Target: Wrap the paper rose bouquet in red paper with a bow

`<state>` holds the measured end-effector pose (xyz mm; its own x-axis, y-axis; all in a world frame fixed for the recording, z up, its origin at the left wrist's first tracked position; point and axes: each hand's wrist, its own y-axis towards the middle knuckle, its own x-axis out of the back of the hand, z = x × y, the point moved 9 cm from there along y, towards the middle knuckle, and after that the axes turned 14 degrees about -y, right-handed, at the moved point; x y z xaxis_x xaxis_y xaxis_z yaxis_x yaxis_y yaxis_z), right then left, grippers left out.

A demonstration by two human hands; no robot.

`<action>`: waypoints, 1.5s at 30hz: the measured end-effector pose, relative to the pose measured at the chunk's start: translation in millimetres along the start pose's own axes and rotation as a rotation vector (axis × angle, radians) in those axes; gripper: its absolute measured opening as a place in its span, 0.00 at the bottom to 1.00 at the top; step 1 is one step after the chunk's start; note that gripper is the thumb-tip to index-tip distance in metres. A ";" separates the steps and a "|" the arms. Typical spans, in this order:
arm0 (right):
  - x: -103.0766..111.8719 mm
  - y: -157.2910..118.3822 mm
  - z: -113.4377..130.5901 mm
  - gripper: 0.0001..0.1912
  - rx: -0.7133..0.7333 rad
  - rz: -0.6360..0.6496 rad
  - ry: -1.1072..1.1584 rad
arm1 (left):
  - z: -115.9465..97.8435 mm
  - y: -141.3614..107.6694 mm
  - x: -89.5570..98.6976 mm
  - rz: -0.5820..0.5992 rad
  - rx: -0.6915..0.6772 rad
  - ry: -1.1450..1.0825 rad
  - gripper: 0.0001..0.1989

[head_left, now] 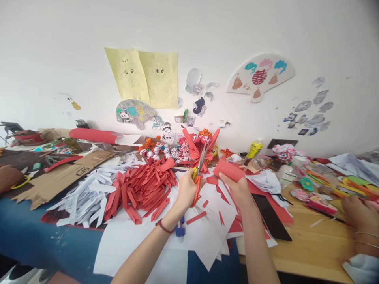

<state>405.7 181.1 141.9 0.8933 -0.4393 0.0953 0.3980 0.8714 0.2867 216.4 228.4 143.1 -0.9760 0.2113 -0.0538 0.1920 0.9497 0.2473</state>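
My left hand (187,188) is closed on the handles of a pair of scissors (203,157), whose blades point up and away from me. My right hand (236,188) grips a piece of red paper (228,169), to the right of the scissors and apart from the blades. White paper sheets (142,244) lie below my hands, with small red scraps on them. A heap of folded red paper strips (142,187) lies to the left, beside a pile of white strips (89,195). Behind the scissors stands a red paper flower shape (194,149).
Another person's hand (8,178) is at the far left by yellow handles; a blurred hand (359,215) is at the right edge. Cardboard (56,179), a dark flat panel (271,217) and a yellow bottle (255,148) lie or stand around.
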 end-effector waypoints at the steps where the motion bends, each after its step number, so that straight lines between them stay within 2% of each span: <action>1: -2.7 8.8 4.5 0.17 0.013 0.039 0.004 | 1.2 4.3 1.7 0.004 -0.004 0.017 0.12; 5: -13.9 36.4 21.7 0.13 0.086 0.163 -0.012 | -0.6 20.4 9.6 0.010 -0.043 0.032 0.12; 11: -29.5 54.9 39.3 0.15 0.149 0.261 -0.064 | -31.4 49.4 18.1 0.010 -0.145 -0.080 0.16; 15: -43.6 61.1 44.8 0.15 0.157 0.324 -0.078 | -50.5 65.8 5.2 0.090 -0.163 -0.170 0.20; 19: -51.7 65.2 45.0 0.15 0.158 0.353 -0.038 | -59.4 78.7 -8.4 0.148 -0.166 -0.210 0.20; 22: -47.2 70.7 37.4 0.18 0.140 0.295 0.010 | -68.4 84.3 -17.3 0.201 -0.190 -0.201 0.18; 26: -36.5 78.6 19.6 0.18 0.104 0.210 0.114 | -87.8 80.3 -33.4 0.323 -0.326 -0.122 0.14; 28: -32.8 82.9 11.3 0.18 0.088 0.190 0.127 | -87.4 79.4 -36.8 0.311 -0.348 -0.060 0.12; 30: -32.0 87.8 5.7 0.19 0.075 0.197 0.113 | -78.7 82.5 -32.6 0.200 -0.329 0.066 0.09; 32: -35.0 92.4 3.3 0.20 0.064 0.244 0.072 | -68.5 86.0 -24.6 0.060 -0.304 0.206 0.05; 34: -39.1 95.8 3.1 0.21 0.050 0.305 0.024 | -61.3 88.7 -19.7 -0.027 -0.286 0.288 0.05; 36: -38.6 98.4 6.0 0.21 0.056 0.317 -0.015 | -61.6 90.0 -20.5 -0.038 -0.312 0.301 0.08; 40: -28.2 101.7 17.4 0.18 0.151 0.217 -0.051 | -74.6 87.4 -25.2 0.004 -0.401 0.238 0.09; 42: -26.8 103.1 17.1 0.18 0.158 0.191 -0.038 | -73.2 85.5 -23.6 0.034 -0.354 0.168 0.06; 45: -23.3 107.9 11.8 0.18 0.119 0.110 0.012 | -59.6 78.8 -13.0 0.052 -0.232 0.123 0.09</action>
<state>425.3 282.8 181.9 0.9328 -0.3397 0.1207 0.2711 0.8817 0.3861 238.0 286.7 220.9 -0.9734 0.2151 0.0792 0.2270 0.8571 0.4625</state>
